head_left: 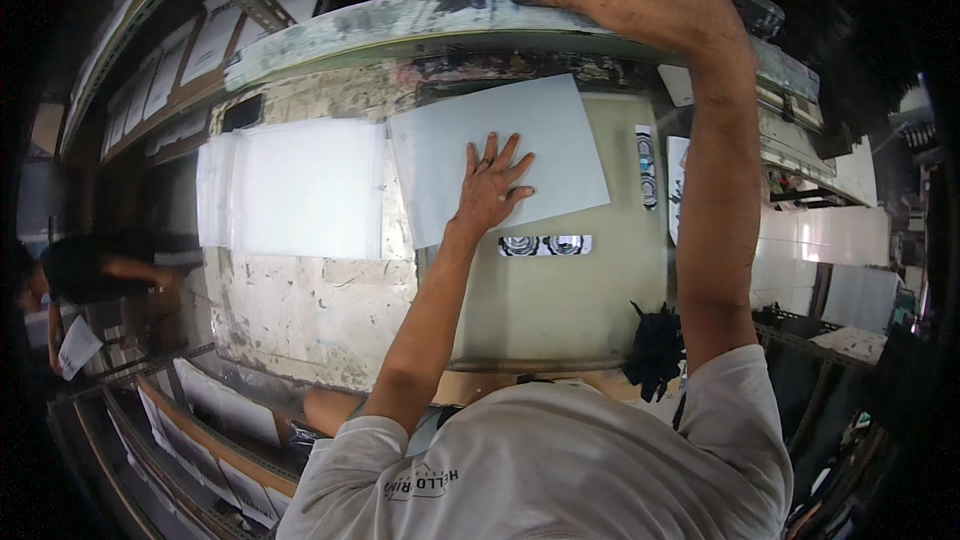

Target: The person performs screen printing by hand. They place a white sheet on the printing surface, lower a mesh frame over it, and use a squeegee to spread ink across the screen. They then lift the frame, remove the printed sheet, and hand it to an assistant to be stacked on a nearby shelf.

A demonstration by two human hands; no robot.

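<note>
My left hand [490, 190] lies flat on a pale sheet [565, 160], fingers spread. The sheet sits askew on a greenish-beige board [560, 310]. My right arm reaches up and my right hand [650, 0] is at a long paint-smeared frame [370, 35], its dark-stained thumb along the bar. The right hand's other fingers are out of view; it appears to grip the frame. To the left of the sheet rests a stack of white sheets [310, 190]. Two printed strips with black round patterns, a lower strip [545, 246] and a right strip [645, 168], show on the board.
A black rag [655, 350] hangs at the board's lower right corner. Racks with white sheets stand at the upper left [210, 45] and lower left [210, 440]. Another person [90, 270] at the far left holds a white sheet. A small dark pad [242, 112] lies above the stack.
</note>
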